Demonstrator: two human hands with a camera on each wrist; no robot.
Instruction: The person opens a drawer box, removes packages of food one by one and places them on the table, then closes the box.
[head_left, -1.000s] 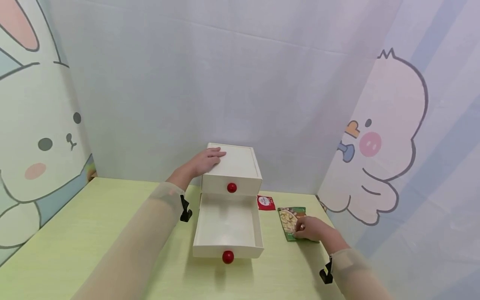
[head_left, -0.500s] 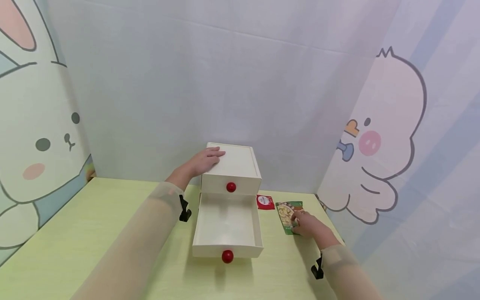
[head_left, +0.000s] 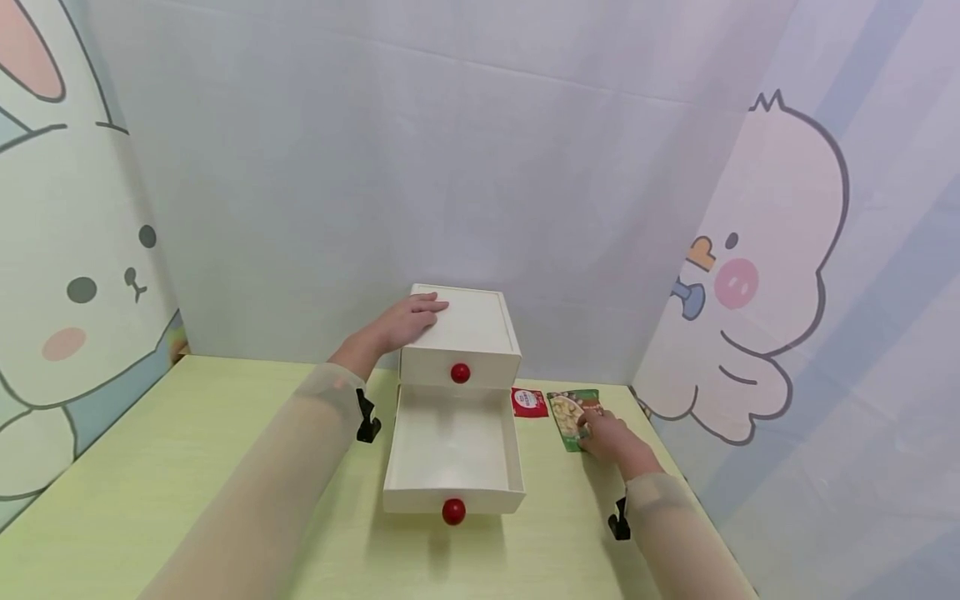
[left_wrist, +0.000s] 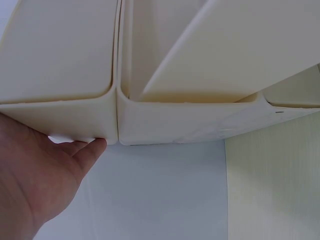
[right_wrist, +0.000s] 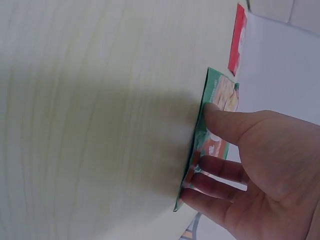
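Note:
My left hand [head_left: 407, 322] rests on the top left of a small white drawer unit [head_left: 474, 321], its fingers lying across the lid. In the left wrist view, the fingers [left_wrist: 90, 152] lie along the unit's top surface. The lower drawer [head_left: 452, 454] is pulled out, with nothing inside; the upper one [head_left: 427, 367] is closed. To the right, my right hand [head_left: 609, 435] touches a green food packet [head_left: 567, 410] with a picture of food on it. The right wrist view shows the thumb and fingertips spread apart on the packet's face, partly covering it.
A small red packet [head_left: 529, 403] lies between the drawer unit and the green packet. Both drawers have round red knobs [head_left: 453, 512]. A pale curtain [head_left: 360, 183] with cartoon animals closes in the pale yellow-green table [head_left: 225, 467] at the back and sides.
My right hand has moved away from me and slightly left, and the green packet has slid with it toward the red packet. My left hand has stayed on the drawer unit.

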